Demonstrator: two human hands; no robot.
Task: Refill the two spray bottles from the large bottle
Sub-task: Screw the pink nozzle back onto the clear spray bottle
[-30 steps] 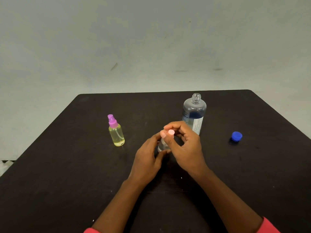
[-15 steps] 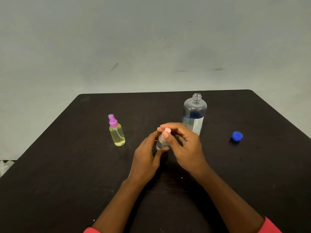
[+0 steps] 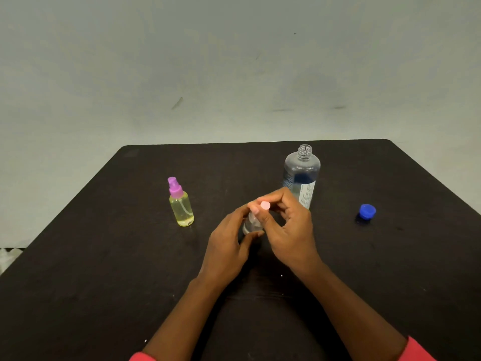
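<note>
A small clear spray bottle (image 3: pixel 250 224) stands at the middle of the black table (image 3: pixel 104 256). My left hand (image 3: pixel 226 246) grips its body from the left. My right hand (image 3: pixel 289 230) pinches its pink spray head (image 3: pixel 265 205) from the right. Behind my right hand the large clear bottle (image 3: pixel 302 173) stands upright with its neck uncapped. Its lower part is hidden by my fingers. Standing alone to the left is a yellow spray bottle with a purple head (image 3: pixel 181 203).
A blue cap (image 3: pixel 367 211) lies on the table to the right, apart from the bottles. The table's far edge meets a pale grey wall. Pink sleeves show at the bottom of the view.
Both hands stayed on the small clear bottle; my right fingers shifted around its pink head, which dipped half a second ago and now shows clearly on top. Nothing else moved.
</note>
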